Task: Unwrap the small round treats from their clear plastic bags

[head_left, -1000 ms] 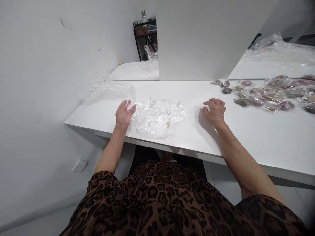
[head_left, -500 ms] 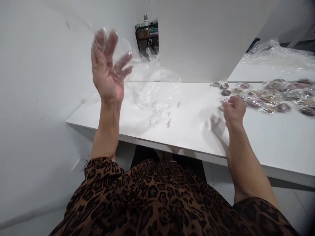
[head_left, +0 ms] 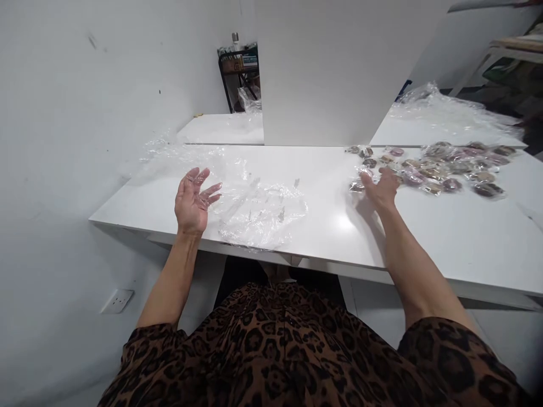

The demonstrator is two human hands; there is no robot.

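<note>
My left hand (head_left: 193, 203) is raised over the left part of the white table, palm up, its fingers spread. Thin clear plastic film (head_left: 263, 217) lies crumpled just right of it, and more of the sheer film (head_left: 165, 155) spreads behind it. Whether the film touches the fingers is hard to make out. My right hand (head_left: 382, 191) reaches to the near left edge of a cluster of small round items in clear wrappers (head_left: 432, 172), brown, tan and pink. Its thumb and fingers are apart beside a pinkish wrapped piece (head_left: 363, 172).
A tall white panel (head_left: 335, 73) stands at the table's back edge. Behind it are a black rack (head_left: 240, 65) with boxes and a bottle, and a heap of clear plastic (head_left: 449, 110). A wall (head_left: 85, 141) bounds the table (head_left: 322, 220) on the left.
My left hand has come down from in front of the wall, and the clear film has settled lower onto the table. My right hand's fingers have opened near the wrapped items.
</note>
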